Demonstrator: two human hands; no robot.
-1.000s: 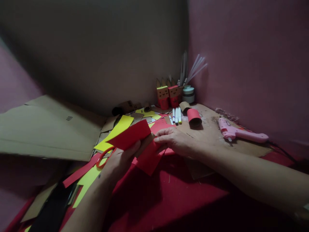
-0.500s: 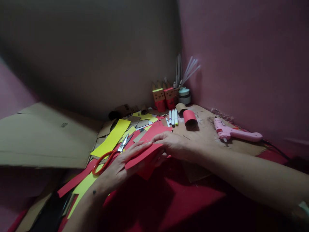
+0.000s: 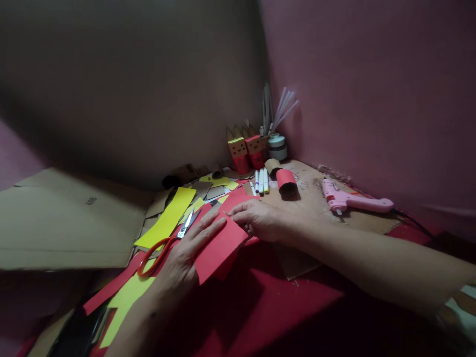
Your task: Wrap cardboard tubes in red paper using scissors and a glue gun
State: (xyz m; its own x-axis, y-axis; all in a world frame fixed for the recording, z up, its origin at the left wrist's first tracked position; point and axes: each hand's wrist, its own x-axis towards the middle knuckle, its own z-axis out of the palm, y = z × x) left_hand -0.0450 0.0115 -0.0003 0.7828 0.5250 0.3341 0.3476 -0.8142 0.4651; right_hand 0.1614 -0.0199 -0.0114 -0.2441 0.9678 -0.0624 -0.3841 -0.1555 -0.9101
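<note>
Between my two hands is a piece of red paper [image 3: 222,246], its flat face tilted toward me. My left hand [image 3: 189,248] grips its left side, fingers laid along the upper edge. At the upper right corner my right hand [image 3: 253,216] pinches the paper; some of its fingers are hidden behind it. Scissors with orange-red handles [image 3: 156,260] lie partly spread just left of my left hand. Beneath and around them are a yellow paper strip [image 3: 169,218], a red strip [image 3: 115,287] and other paper scraps.
On the cardboard sheet [image 3: 316,218] stand a red paper-covered tube [image 3: 286,182] and several markers [image 3: 262,181]. A pink glue gun [image 3: 353,201] with a cord lies right. Two box-faced figures [image 3: 246,151] and a lidded jar [image 3: 277,147] stand at the back. A cardboard flap [image 3: 70,223] rises left.
The red paper has turned so its broad face shows more, where before it was seen nearly edge-on. My hands stay on it, and the whole view has shifted slightly.
</note>
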